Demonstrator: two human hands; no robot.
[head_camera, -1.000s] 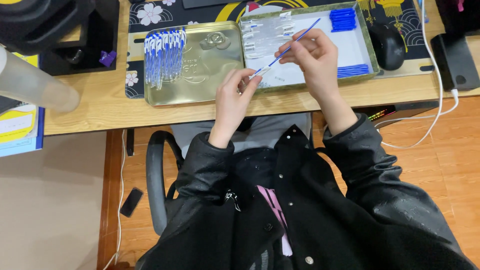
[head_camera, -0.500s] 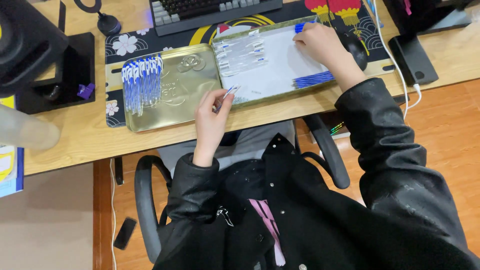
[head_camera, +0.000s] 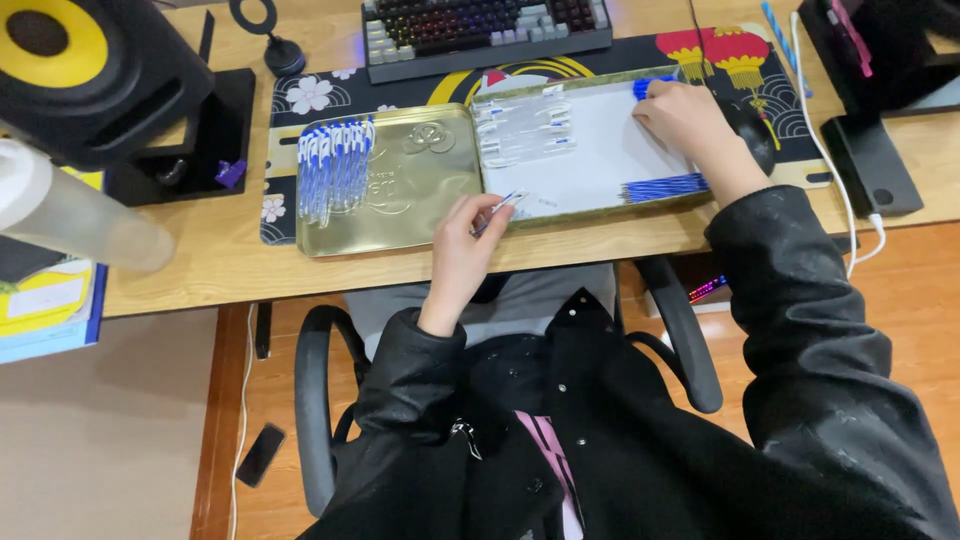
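**Pen assembly at a two-part tin: partway through, parts left in every pile**

The left hand (head_camera: 470, 235), at centre frame, has its grip closed on a clear pen barrel (head_camera: 503, 203), pinched between fingertips and angled up and right over the tin's near rim. The right hand (head_camera: 680, 118), upper right of centre, has its fingers curled down on the blue pen caps (head_camera: 643, 86) at the far edge of the white-lined tin half (head_camera: 590, 165); whether it has a cap pinched cannot be told. In that half lie more clear barrels (head_camera: 525, 130), side by side at its upper left, and a bundle of blue refills (head_camera: 665, 187) along its lower right edge. The gold tin half (head_camera: 420, 195), just to the left, carries a row of finished blue-capped pens (head_camera: 335, 165) at its left end. Judged from this, a good batch is done, while barrels, refills and caps remain to be joined. Both halves rest on a patterned desk mat (head_camera: 330, 95) on the wooden worktop (head_camera: 200, 265), below a keyboard (head_camera: 485, 30).
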